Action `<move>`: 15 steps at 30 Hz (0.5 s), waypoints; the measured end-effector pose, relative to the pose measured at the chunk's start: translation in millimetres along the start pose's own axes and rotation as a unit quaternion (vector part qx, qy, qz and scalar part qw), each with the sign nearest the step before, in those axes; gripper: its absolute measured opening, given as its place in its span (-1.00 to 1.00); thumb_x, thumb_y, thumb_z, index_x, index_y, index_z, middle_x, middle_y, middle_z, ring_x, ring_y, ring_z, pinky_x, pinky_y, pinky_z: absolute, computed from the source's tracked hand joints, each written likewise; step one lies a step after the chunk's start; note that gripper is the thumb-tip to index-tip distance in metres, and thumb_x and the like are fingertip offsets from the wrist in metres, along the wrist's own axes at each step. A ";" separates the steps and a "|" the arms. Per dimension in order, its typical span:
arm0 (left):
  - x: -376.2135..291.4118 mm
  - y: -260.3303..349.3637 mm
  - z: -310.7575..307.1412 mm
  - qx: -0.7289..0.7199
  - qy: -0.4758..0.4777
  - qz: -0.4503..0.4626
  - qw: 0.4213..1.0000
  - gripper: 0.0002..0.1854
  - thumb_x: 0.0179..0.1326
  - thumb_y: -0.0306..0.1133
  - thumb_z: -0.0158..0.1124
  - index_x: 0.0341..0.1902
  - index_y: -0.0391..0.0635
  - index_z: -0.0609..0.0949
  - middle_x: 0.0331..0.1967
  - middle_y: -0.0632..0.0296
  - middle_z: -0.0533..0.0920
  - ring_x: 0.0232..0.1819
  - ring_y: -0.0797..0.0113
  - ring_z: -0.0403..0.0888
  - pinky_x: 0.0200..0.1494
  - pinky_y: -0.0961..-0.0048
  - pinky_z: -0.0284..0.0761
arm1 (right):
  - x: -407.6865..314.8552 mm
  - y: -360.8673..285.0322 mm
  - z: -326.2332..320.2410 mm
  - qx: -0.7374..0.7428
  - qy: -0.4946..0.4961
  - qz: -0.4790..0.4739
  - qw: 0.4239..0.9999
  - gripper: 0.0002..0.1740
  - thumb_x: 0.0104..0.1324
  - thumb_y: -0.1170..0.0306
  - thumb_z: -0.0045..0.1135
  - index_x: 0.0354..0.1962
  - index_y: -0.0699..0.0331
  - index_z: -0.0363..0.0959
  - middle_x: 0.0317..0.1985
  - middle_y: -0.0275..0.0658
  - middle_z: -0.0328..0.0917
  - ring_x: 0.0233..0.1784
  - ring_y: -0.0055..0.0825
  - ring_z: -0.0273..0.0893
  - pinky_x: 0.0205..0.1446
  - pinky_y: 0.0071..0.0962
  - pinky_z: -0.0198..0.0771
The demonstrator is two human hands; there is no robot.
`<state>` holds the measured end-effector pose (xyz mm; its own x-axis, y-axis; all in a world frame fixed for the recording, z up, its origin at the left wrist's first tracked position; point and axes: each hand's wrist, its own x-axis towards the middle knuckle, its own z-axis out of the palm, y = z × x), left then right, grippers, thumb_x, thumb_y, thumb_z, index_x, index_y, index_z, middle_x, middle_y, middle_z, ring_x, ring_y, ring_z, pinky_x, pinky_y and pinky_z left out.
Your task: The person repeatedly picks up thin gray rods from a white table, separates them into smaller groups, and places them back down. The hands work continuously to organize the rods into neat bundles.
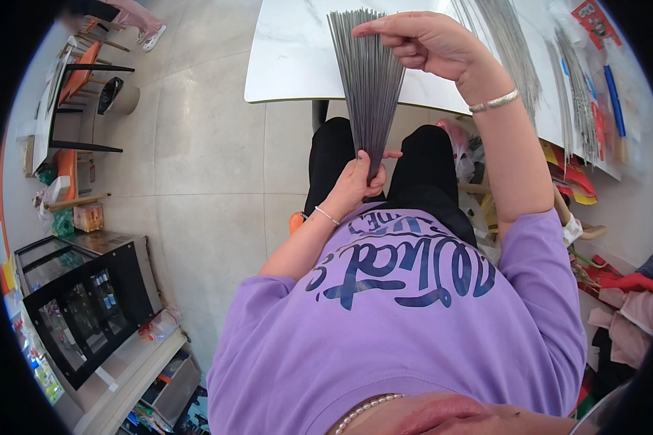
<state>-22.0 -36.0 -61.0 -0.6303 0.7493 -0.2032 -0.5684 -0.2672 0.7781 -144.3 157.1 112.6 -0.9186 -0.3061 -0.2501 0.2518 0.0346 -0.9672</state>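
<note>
A thick bundle of thin grey metal wires [367, 95] stands upright above my lap, fanned wide at the top and narrow at the bottom. Around its lower end, my left hand [359, 182] is closed, thumb in front. My right hand [424, 46] is at the upper right of the fan, index finger stretched across the wire tops and the other fingers curled. Whether those curled fingers grip any wires cannot be made out. Behind the bundle is a white marbled table [291, 60]. More long loose wires [509, 51] lie on it, right of my right wrist.
Farther right on the table are another wire bunch [579, 92], a blue stick-like item [614, 100] and clear plastic wrapping. Plastic bags [462, 155] hang or lie beside my knee. At left are a glass-fronted cabinet [81, 310], a waste bin [125, 98] and a person's leg [141, 16].
</note>
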 end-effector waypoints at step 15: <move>-15.5 23.0 21.1 -0.093 0.025 -0.063 0.993 -0.53 0.49 -0.06 -0.22 0.11 -0.23 0.43 -0.68 0.40 0.19 -0.71 0.59 0.10 -0.59 0.63 0.07 | -59.9 -3.5 -9.7 -0.059 0.064 -0.067 0.994 -0.67 0.30 0.35 0.18 -0.04 0.38 0.53 -0.31 -0.35 0.59 -0.32 -0.73 0.50 -0.19 -0.72 0.45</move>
<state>-14.1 -41.0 -27.4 -0.5704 0.7545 -0.3246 -0.7297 -0.2840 0.6221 -93.1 184.6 130.6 -0.9744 -0.1930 -0.1151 0.0941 0.1147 -0.9889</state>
